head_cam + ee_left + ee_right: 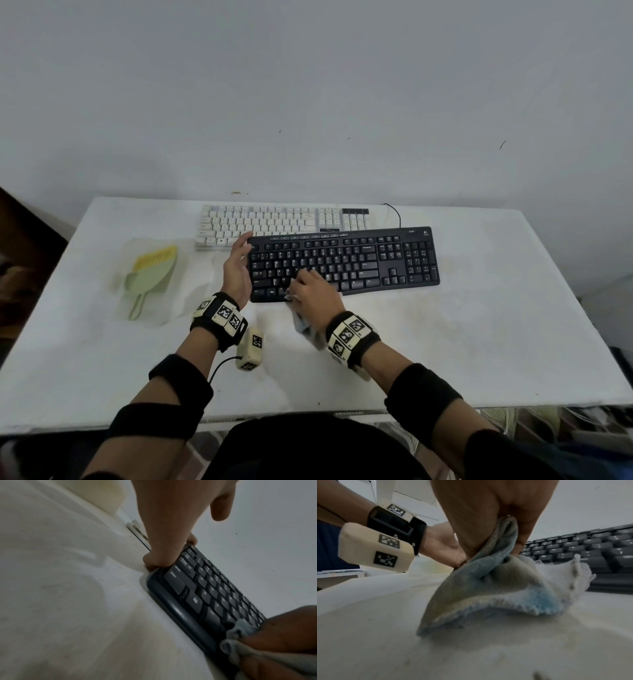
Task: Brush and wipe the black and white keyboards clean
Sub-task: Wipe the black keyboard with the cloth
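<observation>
The black keyboard (346, 262) (214, 595) (590, 547) lies mid-table, with the white keyboard (274, 222) right behind it, partly overlapped. My left hand (238, 265) (163, 534) grips the black keyboard's left end, fingers curled against the edge and the thumb lifted free. My right hand (313, 291) (488, 507) bunches a pale blue-grey cloth (308, 329) (240, 632) (505, 588) and presses it on the lower-left keys. The cloth's tail trails onto the table in front of the keyboard.
A yellow-bristled brush in a pale green dustpan (150, 274) lies on a clear plastic bag at the left. The white table (479, 342) stands against a plain wall. The black keyboard's cable (394, 212) loops at the back.
</observation>
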The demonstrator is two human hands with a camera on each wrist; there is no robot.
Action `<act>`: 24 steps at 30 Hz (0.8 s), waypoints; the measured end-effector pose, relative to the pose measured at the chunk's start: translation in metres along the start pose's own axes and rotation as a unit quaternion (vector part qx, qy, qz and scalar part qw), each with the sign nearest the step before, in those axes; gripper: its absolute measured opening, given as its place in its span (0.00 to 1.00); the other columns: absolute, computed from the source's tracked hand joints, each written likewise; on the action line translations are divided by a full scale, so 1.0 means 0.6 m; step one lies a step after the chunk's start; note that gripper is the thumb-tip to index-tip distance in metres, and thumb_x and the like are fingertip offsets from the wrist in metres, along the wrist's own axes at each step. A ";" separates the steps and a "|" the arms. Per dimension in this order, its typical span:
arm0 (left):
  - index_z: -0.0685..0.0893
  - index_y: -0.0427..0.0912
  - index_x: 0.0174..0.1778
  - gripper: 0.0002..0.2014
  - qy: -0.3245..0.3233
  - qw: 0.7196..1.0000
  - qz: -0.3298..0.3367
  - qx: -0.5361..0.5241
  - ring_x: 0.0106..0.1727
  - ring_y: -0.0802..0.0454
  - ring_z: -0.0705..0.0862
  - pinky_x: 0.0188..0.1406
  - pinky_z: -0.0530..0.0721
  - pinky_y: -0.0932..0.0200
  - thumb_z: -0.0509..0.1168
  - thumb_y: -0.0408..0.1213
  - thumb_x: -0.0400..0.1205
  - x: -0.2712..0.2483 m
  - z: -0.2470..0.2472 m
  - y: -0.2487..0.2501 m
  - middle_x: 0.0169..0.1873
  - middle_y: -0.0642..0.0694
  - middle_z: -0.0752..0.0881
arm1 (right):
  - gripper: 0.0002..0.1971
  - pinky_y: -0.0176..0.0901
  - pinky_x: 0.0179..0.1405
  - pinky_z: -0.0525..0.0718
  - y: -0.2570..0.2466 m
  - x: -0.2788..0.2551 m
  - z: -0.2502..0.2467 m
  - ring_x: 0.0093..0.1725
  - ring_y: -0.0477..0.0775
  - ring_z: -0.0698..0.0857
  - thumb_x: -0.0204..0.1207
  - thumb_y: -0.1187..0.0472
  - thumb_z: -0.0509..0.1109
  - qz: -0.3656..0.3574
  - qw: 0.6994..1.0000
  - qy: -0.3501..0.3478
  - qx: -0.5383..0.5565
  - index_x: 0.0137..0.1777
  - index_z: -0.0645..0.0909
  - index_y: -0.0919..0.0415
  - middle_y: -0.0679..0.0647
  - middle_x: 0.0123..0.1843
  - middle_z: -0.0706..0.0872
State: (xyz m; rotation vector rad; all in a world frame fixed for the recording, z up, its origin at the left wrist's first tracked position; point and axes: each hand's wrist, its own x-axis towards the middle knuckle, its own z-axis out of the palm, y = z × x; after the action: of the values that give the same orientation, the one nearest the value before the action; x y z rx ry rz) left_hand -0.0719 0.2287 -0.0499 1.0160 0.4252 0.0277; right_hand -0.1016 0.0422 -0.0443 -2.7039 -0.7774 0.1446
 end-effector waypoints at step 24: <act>0.82 0.51 0.67 0.14 -0.012 1.000 -0.005 0.001 0.56 0.49 0.84 0.55 0.83 0.50 0.61 0.38 0.87 -0.003 0.003 0.004 0.56 0.46 0.86 | 0.12 0.53 0.54 0.88 0.012 -0.001 0.001 0.60 0.57 0.80 0.80 0.57 0.74 -0.007 1.000 0.006 -0.015 0.59 0.81 0.62 0.55 0.59 0.81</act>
State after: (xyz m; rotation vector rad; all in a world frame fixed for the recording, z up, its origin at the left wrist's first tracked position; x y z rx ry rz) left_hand -0.0727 0.2277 -0.0466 1.0161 0.4079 0.0060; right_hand -0.0989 0.0365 -0.0473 -2.7249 -0.8008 0.1132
